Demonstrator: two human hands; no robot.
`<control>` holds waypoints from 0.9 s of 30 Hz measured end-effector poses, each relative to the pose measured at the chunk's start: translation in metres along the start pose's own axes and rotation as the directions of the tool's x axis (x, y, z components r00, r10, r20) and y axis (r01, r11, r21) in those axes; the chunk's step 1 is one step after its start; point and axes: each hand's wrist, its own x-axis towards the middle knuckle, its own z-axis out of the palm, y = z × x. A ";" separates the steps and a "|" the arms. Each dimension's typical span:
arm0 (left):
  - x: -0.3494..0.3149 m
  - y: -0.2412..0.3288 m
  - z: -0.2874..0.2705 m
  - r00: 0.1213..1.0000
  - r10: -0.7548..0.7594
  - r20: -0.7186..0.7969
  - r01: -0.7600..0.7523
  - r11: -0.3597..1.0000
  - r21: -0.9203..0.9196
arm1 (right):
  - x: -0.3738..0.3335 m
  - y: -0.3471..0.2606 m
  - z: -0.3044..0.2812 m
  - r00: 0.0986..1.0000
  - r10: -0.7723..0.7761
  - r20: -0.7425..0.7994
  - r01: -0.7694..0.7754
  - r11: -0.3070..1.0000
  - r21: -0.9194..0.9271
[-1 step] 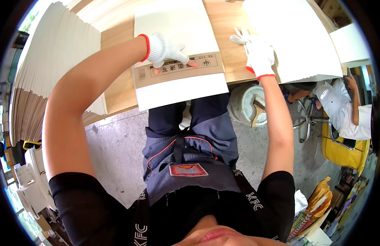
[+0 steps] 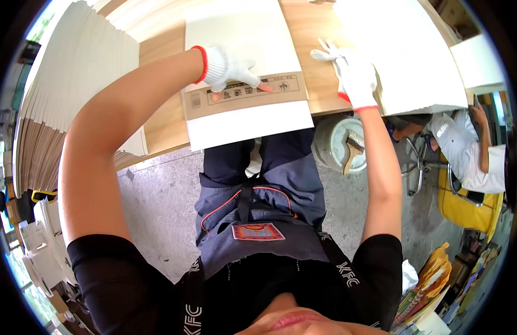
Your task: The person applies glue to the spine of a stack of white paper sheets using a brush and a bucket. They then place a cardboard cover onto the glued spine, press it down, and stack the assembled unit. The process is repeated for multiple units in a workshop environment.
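White paper (image 2: 236, 33) lies on the wooden table in front of me, its near end reaching past the table edge. Across it runs a brown paper band (image 2: 283, 96) with dark print. My left hand (image 2: 233, 72), in a white knit glove with a red cuff and bare fingertips, rests on this band with thumb and fingers apart. To the right, my right hand (image 2: 350, 72), gloved alike, lies at the left edge of a wide stack of white paper (image 2: 409, 61). Its fingers are spread toward the left, and nothing shows in them.
At the left stands a tall pile of white sheets with brown bands (image 2: 74, 84). The wooden table (image 2: 163, 125) shows between the piles. Below its front edge is a bucket (image 2: 325, 142) with a brush (image 2: 352, 156). Another person (image 2: 465, 142) sits at the right near a yellow chair (image 2: 465, 206).
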 end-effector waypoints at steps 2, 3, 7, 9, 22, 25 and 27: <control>0.004 -0.011 0.010 0.996 0.056 -0.074 -0.053 0.997 0.051 | 0.011 -0.011 -0.026 0.999 -0.036 -0.022 0.042 0.807 0.589; 0.008 -0.012 0.014 0.998 0.036 -0.051 -0.033 0.998 0.051 | 0.011 -0.022 -0.038 0.998 -0.051 -0.023 0.048 0.584 0.810; 0.006 -0.014 0.012 0.989 0.069 -0.130 -0.070 0.998 0.002 | 0.011 -0.063 -0.044 0.899 -0.424 -0.110 0.377 0.621 0.688; 0.002 -0.016 0.015 0.975 0.096 -0.199 -0.109 0.993 -0.055 | 0.024 -0.084 -0.044 0.845 -0.507 -0.171 0.486 0.593 0.642; 0.008 -0.011 0.016 0.996 0.004 -0.093 0.004 0.996 0.087 | 0.082 -0.268 -0.070 0.807 -0.584 0.086 0.419 0.669 0.614; 0.014 -0.006 0.013 0.997 -0.032 -0.064 0.039 0.993 0.109 | 0.081 -0.262 -0.073 0.809 -0.585 0.061 0.434 0.664 0.609; 0.011 -0.007 0.017 0.998 -0.054 -0.045 0.058 0.992 0.110 | 0.083 -0.258 -0.081 0.794 -0.608 -0.018 0.510 0.649 0.564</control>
